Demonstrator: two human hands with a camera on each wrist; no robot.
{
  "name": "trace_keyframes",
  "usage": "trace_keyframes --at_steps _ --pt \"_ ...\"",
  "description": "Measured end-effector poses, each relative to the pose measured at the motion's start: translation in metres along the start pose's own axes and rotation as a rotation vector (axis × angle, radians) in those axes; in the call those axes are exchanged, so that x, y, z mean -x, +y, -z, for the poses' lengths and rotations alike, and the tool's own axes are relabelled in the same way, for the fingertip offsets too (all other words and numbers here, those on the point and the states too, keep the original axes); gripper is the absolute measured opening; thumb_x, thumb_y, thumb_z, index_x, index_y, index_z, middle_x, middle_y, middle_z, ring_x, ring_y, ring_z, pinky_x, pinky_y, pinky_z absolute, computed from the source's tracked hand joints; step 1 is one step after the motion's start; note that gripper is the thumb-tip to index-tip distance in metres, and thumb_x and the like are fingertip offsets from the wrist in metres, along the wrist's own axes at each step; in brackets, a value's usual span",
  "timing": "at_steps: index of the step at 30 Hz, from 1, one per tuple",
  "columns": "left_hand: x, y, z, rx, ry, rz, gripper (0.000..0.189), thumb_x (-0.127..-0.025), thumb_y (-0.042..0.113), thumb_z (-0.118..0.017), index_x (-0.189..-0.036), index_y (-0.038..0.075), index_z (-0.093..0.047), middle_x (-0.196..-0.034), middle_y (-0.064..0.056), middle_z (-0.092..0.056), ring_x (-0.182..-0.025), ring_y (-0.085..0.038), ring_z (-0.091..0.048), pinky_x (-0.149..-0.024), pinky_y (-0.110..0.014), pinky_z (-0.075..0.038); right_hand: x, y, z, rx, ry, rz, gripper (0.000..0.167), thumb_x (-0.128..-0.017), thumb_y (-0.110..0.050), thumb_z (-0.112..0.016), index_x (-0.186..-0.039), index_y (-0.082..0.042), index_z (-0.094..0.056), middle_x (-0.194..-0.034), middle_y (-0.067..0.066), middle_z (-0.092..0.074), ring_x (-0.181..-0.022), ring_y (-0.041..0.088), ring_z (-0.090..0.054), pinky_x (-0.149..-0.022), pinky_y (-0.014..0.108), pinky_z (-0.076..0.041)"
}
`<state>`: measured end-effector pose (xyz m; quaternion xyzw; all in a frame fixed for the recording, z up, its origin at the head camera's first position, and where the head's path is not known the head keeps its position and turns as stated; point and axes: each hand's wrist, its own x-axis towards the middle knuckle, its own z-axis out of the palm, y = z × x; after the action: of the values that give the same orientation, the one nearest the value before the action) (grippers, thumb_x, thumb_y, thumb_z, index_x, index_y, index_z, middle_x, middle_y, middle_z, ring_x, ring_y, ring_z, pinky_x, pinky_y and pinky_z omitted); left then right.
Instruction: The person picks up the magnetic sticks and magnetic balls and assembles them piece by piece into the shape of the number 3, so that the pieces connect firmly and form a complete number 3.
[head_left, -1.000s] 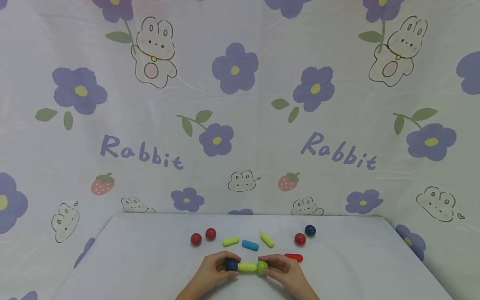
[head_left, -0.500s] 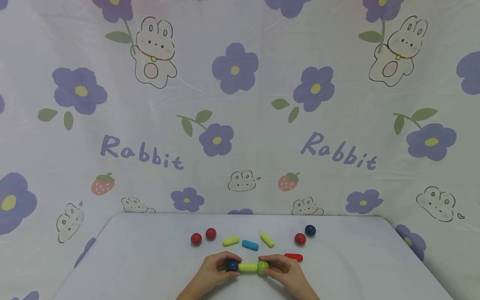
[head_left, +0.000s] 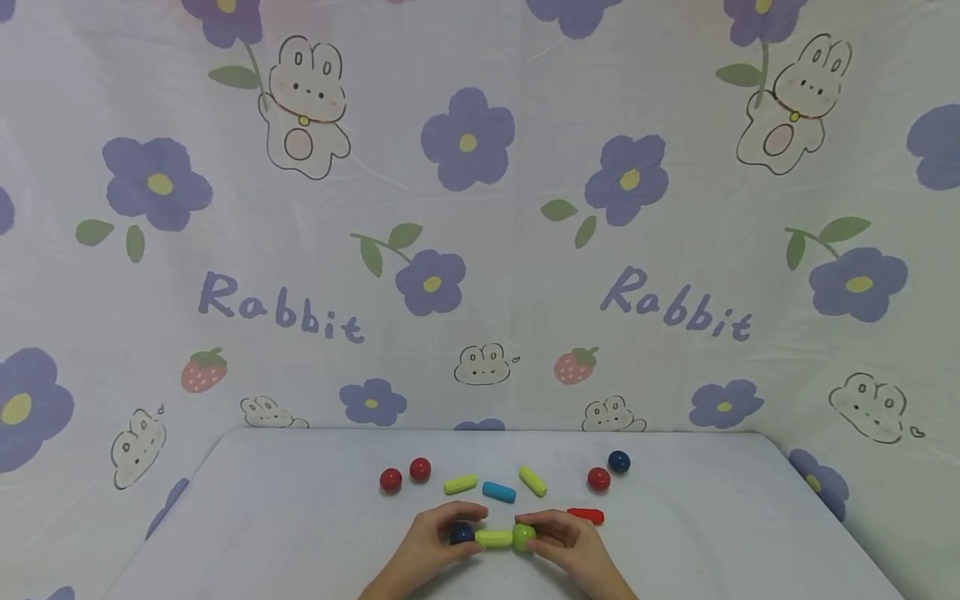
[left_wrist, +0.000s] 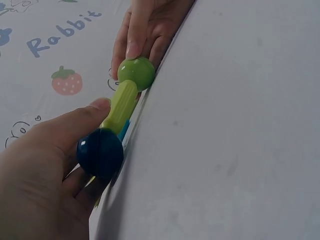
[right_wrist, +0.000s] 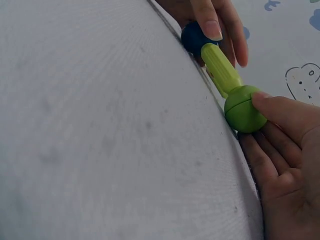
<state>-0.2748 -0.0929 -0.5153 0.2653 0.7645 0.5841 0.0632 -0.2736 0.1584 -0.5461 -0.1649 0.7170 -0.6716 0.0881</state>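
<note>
A dark blue ball (head_left: 462,534), a yellow-green rod (head_left: 494,538) and a green ball (head_left: 524,537) are joined in one line near the table's front. My left hand (head_left: 431,546) is around the blue ball with thumb and fingers spread; in the left wrist view the thumb reaches past the blue ball (left_wrist: 100,153) and the fingers are partly hidden behind it. My right hand (head_left: 573,546) pinches the green ball, its thumb on the near side of the green ball (right_wrist: 245,108) and its fingers beyond.
Behind the hands lie two yellow-green rods (head_left: 461,484), a blue rod (head_left: 498,492) and a red rod (head_left: 586,516). Two red balls (head_left: 391,481) are at the left; a red ball (head_left: 598,479) and a dark blue ball (head_left: 618,462) are at the right. A printed cloth (head_left: 510,250) hangs behind the table.
My left hand's fingers have spread and loosened around the blue ball. The right hand keeps its grip on the green ball. The whole head view has shifted very slightly.
</note>
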Motion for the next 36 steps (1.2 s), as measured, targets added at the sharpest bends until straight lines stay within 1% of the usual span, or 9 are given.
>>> trace_keyframes --at_steps 5,10,12,14,17,20,25,31,36 --pt "-0.003 0.000 -0.006 -0.037 -0.007 -0.028 0.041 -0.076 0.011 -0.071 -0.115 0.008 -0.058 -0.112 -0.006 -0.059 -0.105 -0.024 -0.053 -0.091 -0.033 -0.039 0.002 -0.003 -0.001 0.001 0.002 -0.008 0.035 -0.081 -0.014 -0.067 -0.113 -0.004 -0.058 -0.115 0.013 -0.057 -0.106 0.020 -0.053 -0.085 0.025 -0.042" --pt "-0.005 0.001 -0.009 -0.098 -0.003 -0.050 0.040 -0.074 0.013 -0.072 -0.113 0.011 -0.059 -0.108 -0.002 -0.061 -0.102 -0.020 -0.055 -0.091 -0.033 -0.039 0.004 -0.004 -0.001 -0.008 -0.004 -0.006 0.037 -0.081 -0.014 -0.066 -0.114 -0.002 -0.057 -0.116 0.015 -0.056 -0.107 0.021 -0.052 -0.086 0.025 -0.042" --pt "-0.005 -0.001 -0.010 -0.119 -0.005 -0.069 0.039 -0.074 0.014 -0.073 -0.111 0.012 -0.060 -0.106 -0.001 -0.062 -0.099 -0.019 -0.056 -0.089 -0.033 -0.040 0.004 -0.004 -0.001 -0.012 -0.008 -0.003 0.037 -0.081 -0.013 -0.066 -0.115 -0.002 -0.056 -0.117 0.015 -0.056 -0.107 0.022 -0.052 -0.086 0.025 -0.042" --pt "-0.006 -0.001 -0.011 -0.133 -0.011 -0.075 0.038 -0.074 0.014 -0.073 -0.110 0.013 -0.061 -0.104 0.000 -0.062 -0.097 -0.019 -0.056 -0.088 -0.032 -0.041 0.005 -0.005 -0.001 -0.023 -0.013 -0.002 0.037 -0.081 -0.012 -0.066 -0.115 -0.001 -0.056 -0.117 0.016 -0.055 -0.107 0.023 -0.052 -0.085 0.026 -0.042" --pt "-0.008 -0.002 -0.013 -0.129 -0.023 -0.074 0.036 -0.074 0.014 -0.073 -0.108 0.012 -0.062 -0.102 -0.001 -0.063 -0.095 -0.019 -0.057 -0.086 -0.031 -0.042 0.007 -0.010 -0.002 -0.037 -0.014 -0.010 0.036 -0.081 -0.010 -0.066 -0.114 0.000 -0.056 -0.115 0.016 -0.056 -0.106 0.024 -0.053 -0.085 0.026 -0.043" --pt "-0.009 -0.002 -0.014 -0.127 -0.028 -0.061 0.033 -0.075 0.013 -0.072 -0.106 0.013 -0.063 -0.101 0.000 -0.063 -0.095 -0.016 -0.057 -0.087 -0.032 -0.041 0.009 -0.017 -0.005 -0.035 -0.013 -0.016 0.035 -0.082 -0.009 -0.065 -0.114 0.001 -0.056 -0.115 0.018 -0.056 -0.106 0.025 -0.053 -0.085 0.026 -0.043" --pt "-0.010 -0.002 -0.015 -0.136 -0.030 -0.079 0.029 -0.074 0.011 -0.073 -0.102 0.012 -0.065 -0.098 0.003 -0.064 -0.094 -0.013 -0.057 -0.087 -0.035 -0.042 0.012 -0.025 -0.008 -0.019 -0.010 -0.024 0.035 -0.082 -0.009 -0.065 -0.114 0.002 -0.056 -0.115 0.018 -0.055 -0.106 0.025 -0.053 -0.085 0.026 -0.043" --pt "-0.010 0.000 -0.015 -0.112 -0.034 -0.088 0.027 -0.074 0.008 -0.072 -0.101 0.009 -0.065 -0.096 0.003 -0.064 -0.093 -0.013 -0.057 -0.086 -0.033 -0.042 0.012 -0.026 -0.008 -0.011 -0.007 -0.024 0.035 -0.081 -0.010 -0.066 -0.114 0.001 -0.056 -0.115 0.017 -0.056 -0.105 0.024 -0.054 -0.084 0.026 -0.043" --pt "-0.010 0.001 -0.015 -0.110 -0.027 -0.084 0.026 -0.075 0.009 -0.072 -0.100 0.009 -0.066 -0.095 0.003 -0.064 -0.092 -0.014 -0.058 -0.086 -0.031 -0.042 0.011 -0.023 -0.007 -0.009 -0.002 -0.028 0.036 -0.081 -0.011 -0.066 -0.114 -0.001 -0.056 -0.115 0.016 -0.056 -0.106 0.023 -0.053 -0.085 0.025 -0.043"
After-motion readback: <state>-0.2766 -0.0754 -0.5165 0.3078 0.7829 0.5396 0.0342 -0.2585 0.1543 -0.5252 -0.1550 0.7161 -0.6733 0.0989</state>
